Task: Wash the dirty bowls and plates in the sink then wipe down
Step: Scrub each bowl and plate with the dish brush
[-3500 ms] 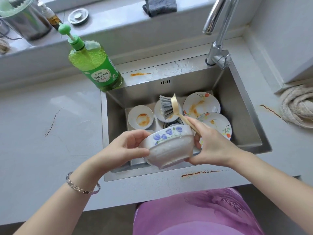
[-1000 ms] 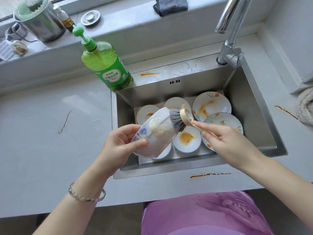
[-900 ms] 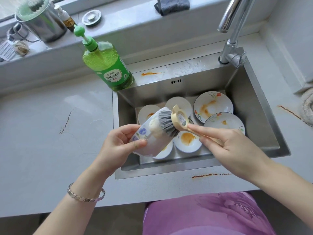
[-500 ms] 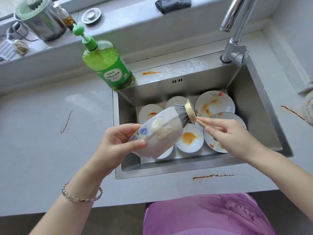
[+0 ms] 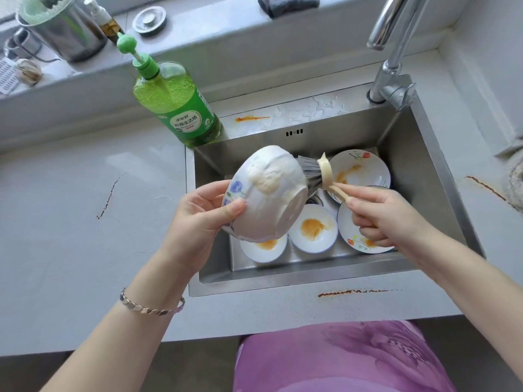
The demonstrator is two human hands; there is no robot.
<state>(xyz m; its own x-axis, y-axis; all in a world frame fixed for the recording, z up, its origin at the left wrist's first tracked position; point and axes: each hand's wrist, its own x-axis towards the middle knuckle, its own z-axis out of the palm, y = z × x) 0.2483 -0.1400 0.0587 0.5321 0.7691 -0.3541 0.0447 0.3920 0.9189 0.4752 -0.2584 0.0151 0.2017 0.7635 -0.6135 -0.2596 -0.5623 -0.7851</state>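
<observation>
Holding the foam-covered bowl (image 5: 268,199) over the sink (image 5: 424,171), your left hand (image 5: 198,222) has its fingers (image 5: 230,209) curled round the rim. The thumb lies on the outside wall beside the blue flower. The bowl is tilted, with its foot turned toward you and to the right.

Your right hand (image 5: 387,219) has its fingers closed round the pale handle of the brush (image 5: 314,176). The grey bristles press against the bowl's far right side, just beyond your right fingertips.

Below both sets of fingers, in the sink basin, lie small dishes (image 5: 312,227) stained orange and two flowered plates (image 5: 359,168), one of them partly under your right hand. Beyond your left fingers, the green soap bottle (image 5: 181,114) stands on the worktop (image 5: 70,193) at the sink's far left corner.
</observation>
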